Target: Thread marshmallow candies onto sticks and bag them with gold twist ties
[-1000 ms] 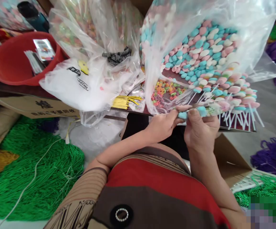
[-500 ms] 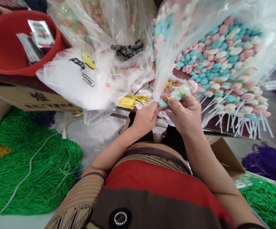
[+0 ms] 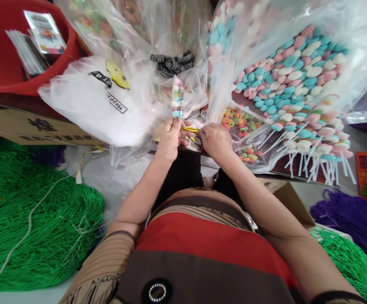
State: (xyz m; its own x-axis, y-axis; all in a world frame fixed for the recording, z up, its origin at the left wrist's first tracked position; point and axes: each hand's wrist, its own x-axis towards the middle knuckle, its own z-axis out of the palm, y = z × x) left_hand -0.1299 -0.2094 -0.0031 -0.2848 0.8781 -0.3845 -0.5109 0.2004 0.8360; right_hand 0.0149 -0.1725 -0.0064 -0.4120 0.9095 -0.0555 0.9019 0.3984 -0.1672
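My left hand point(image 3: 169, 140) is closed around the lower end of a small clear bag of candy point(image 3: 178, 99), which stands upright above the thumb. Pastel pink, white and blue pieces show through its printed film. My right hand point(image 3: 216, 138) is closed, with its fingertips at the ends of some yellow twist ties point(image 3: 190, 129) between the two hands. Just right of that hand lie small ring-shaped candies point(image 3: 240, 121) in orange, green and red.
Beyond them, a big clear bag holds pink, blue and white candies point(image 3: 292, 69), with lollipops point(image 3: 321, 135) beside it. White printed bags point(image 3: 97, 105) and a red basin point(image 3: 72, 46) are at left. Green strands point(image 3: 40, 219) and a cardboard box point(image 3: 292, 204) flank me below the table.
The small candy bag has passed from in front of my right hand to my left hand, further left. My right hand has moved left to the yellow twist ties.
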